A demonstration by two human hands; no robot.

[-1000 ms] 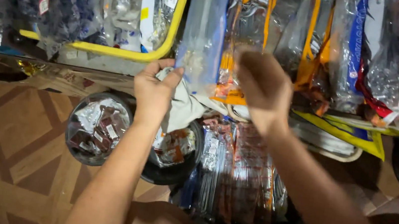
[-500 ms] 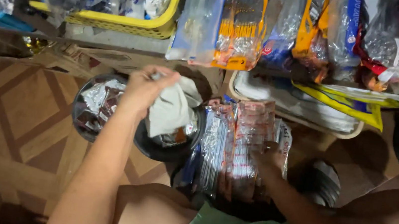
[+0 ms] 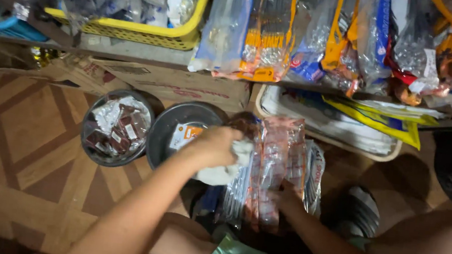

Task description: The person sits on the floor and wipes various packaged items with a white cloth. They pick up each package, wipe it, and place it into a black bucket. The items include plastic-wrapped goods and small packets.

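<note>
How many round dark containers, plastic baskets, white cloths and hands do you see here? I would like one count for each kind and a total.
Round dark containers: 2, one with wrapped items and one nearly empty
Plastic baskets: 2, yellow and blue
White cloth: 1, held by the left hand
Hands: 2, left and right hand
Total: 7

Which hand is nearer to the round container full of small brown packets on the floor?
Left. The left hand, holding a white cloth, is just right of the neighbouring dark bowl, close to the container. The right hand is farther right, on the clear packets.
</note>
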